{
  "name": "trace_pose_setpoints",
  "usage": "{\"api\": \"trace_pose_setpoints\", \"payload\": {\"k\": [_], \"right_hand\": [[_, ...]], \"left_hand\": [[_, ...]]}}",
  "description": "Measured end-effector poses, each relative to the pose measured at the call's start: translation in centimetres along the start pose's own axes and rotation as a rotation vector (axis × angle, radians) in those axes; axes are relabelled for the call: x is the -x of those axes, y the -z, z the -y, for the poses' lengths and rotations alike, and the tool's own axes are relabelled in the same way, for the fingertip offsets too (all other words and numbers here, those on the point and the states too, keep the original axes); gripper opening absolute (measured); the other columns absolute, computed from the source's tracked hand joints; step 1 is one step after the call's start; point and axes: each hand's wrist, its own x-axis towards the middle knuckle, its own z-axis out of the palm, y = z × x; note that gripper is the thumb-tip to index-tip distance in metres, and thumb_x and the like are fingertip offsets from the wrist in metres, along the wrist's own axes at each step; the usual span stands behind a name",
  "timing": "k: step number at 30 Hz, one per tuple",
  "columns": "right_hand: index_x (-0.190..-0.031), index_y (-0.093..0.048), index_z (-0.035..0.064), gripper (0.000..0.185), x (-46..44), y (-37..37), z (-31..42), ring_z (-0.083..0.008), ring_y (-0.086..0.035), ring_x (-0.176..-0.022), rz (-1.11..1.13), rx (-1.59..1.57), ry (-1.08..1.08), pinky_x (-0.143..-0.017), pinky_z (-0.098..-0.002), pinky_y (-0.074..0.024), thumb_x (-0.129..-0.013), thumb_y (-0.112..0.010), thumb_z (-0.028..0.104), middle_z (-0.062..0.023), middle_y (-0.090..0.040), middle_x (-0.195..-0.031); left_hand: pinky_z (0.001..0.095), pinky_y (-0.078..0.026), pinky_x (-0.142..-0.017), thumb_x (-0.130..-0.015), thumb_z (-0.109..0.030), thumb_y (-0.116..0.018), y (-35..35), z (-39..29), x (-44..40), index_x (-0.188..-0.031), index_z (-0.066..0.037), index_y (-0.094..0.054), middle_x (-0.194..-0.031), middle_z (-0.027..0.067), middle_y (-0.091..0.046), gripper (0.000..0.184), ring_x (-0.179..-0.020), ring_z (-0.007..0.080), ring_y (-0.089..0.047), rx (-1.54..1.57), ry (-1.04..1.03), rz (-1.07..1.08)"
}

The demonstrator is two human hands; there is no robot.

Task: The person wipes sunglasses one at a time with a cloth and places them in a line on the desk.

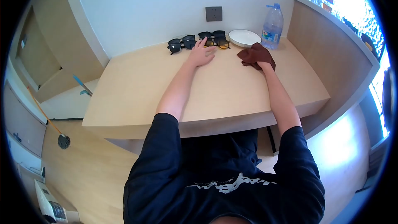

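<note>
Several pairs of sunglasses lie near the wall at the back of the wooden desk point(145, 87). My left hand point(202, 54) is among them, its fingers apart, reaching to the yellow-tinted pair point(222, 43). To its left is a dark pair point(176, 45). Another dark pair point(217, 34) sits behind the yellow-tinted one. On the right, my right hand point(265, 63) is wrapped in a brown cloth point(253, 55), which hides its fingers. The cloth is just in front of a white plate point(244, 38).
A large clear plastic bottle point(273, 27) stands at the back right beside the plate. A wooden side panel point(327, 49) rises along the desk's right side. The wall carries a dark socket point(214, 14). A mop point(63, 141) leans to the left on the floor.
</note>
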Motion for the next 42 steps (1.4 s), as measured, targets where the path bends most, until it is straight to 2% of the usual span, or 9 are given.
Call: {"api": "trace_pose_setpoints", "payload": {"k": [4, 9, 17, 27, 33, 35, 39, 41, 42], "right_hand": [[-0.093, -0.051, -0.0039, 0.031, -1.0, -0.4, -1.2, -0.0294, -0.064, -0.067, 0.094, -0.223, -0.027, -0.056, -0.0397, -0.0584, -0.068, -0.068, -0.003, -0.0164, -0.059, -0.086], [-0.093, -0.051, -0.0033, 0.03, -1.5, -0.5, -2.2, -0.0308, -0.065, -0.067, 0.085, -0.246, 0.004, -0.057, -0.0403, -0.0587, -0.069, -0.07, 0.0, -0.017, -0.059, -0.087], [-0.094, -0.052, -0.0024, 0.031, -2.9, -0.6, -4.1, -0.033, -0.065, -0.068, 0.077, -0.28, 0.052, -0.059, -0.0413, -0.0592, -0.072, -0.072, 0.005, -0.0179, -0.059, -0.089], [-0.096, -0.054, -0.0011, 0.035, -0.2, -0.4, -0.2, -0.0237, -0.066, -0.07, 0.118, -0.378, -0.138, -0.059, -0.0332, -0.0586, -0.069, -0.075, 0.006, -0.0141, -0.061, -0.088], [-0.093, -0.059, 0.0026, 0.038, 2.0, 0.0, 2.9, -0.0198, -0.065, -0.085, 0.094, -0.101, -0.002, -0.07, -0.0318, -0.0528, -0.065, -0.077, 0.02, -0.0093, -0.063, -0.088], [-0.1, -0.062, 0.0002, 0.053, 4.0, 0.1, 6.6, -0.0251, -0.062, -0.095, 0.091, 0.193, -0.017, -0.084, -0.0335, -0.0473, -0.065, -0.073, 0.039, -0.0175, -0.066, -0.1], [-0.094, -0.064, 0.0095, 0.038, 4.7, -1.4, 9.6, -0.0222, -0.063, -0.093, -0.045, 0.525, 0.091, -0.083, -0.0332, -0.0472, -0.067, -0.071, 0.035, -0.0107, -0.067, -0.096], [-0.095, -0.065, 0.0103, 0.041, 5.2, -2.2, 10.6, -0.0275, -0.062, -0.095, 0.081, 0.867, 0.511, -0.084, -0.0353, -0.0467, -0.067, -0.071, 0.04, -0.013, -0.066, -0.099], [-0.095, -0.065, 0.0103, 0.041, 4.9, -3.0, 10.8, -0.0275, -0.062, -0.095, 0.086, 0.865, 0.511, -0.084, -0.0353, -0.0467, -0.067, -0.071, 0.04, -0.013, -0.066, -0.099]], "left_hand": [[0.0489, -0.027, -0.109, -0.077, -0.035, -0.066, 0.6, 0.4, 0.8, -0.125, -0.027, -0.058, -0.147, 0.0144, -0.033, 0.049, -0.136, 0.0336, -0.027, -0.068, -0.01, -0.148], [0.0484, -0.03, -0.106, -0.077, -0.025, -0.065, 2.0, 3.3, 2.4, -0.124, -0.013, -0.054, -0.138, 0.0101, -0.045, 0.05, -0.13, 0.0309, -0.038, -0.135, 0.091, -0.443], [0.0503, -0.027, -0.107, -0.082, -0.022, -0.057, 5.0, 6.3, 5.6, -0.13, -0.01, -0.048, -0.134, 0.0078, -0.05, 0.051, -0.13, 0.0247, -0.039, -0.284, 0.35, -0.136], [0.0485, -0.027, -0.107, -0.079, -0.025, -0.063, 4.0, 6.8, 5.3, -0.131, -0.011, -0.048, -0.133, 0.0094, -0.047, 0.056, -0.13, 0.0252, -0.037, -0.324, 0.272, -0.266], [0.0435, -0.041, -0.096, -0.072, -0.015, -0.069, 4.9, 6.1, 5.5, -0.121, -0.013, -0.054, -0.11, 0.0087, -0.051, 0.052, -0.11, 0.0263, -0.052, -0.171, 0.229, -0.294], [0.0397, -0.048, -0.085, -0.07, -0.011, -0.068, 5.4, 5.4, 6.1, -0.115, -0.011, -0.057, -0.108, 0.0092, -0.051, 0.047, -0.102, 0.0277, -0.055, -0.125, 0.171, -0.325], [0.0384, -0.051, -0.08, -0.069, -0.008, -0.068, 6.6, 4.0, 8.1, -0.111, -0.009, -0.057, -0.107, 0.0098, -0.05, 0.044, -0.1, 0.0282, -0.056, -0.182, 0.055, -0.326], [0.0381, -0.05, -0.08, -0.07, -0.004, -0.065, 7.7, 2.8, 9.4, -0.109, -0.005, -0.057, -0.108, 0.0112, -0.052, 0.04, -0.097, 0.0302, -0.057, -0.13, -0.035, -0.398], [0.0381, -0.05, -0.08, -0.07, -0.004, -0.065, 8.3, 2.0, 9.8, -0.109, -0.005, -0.057, -0.108, 0.0112, -0.052, 0.04, -0.097, 0.0302, -0.057, -0.13, -0.031, -0.395]]}}
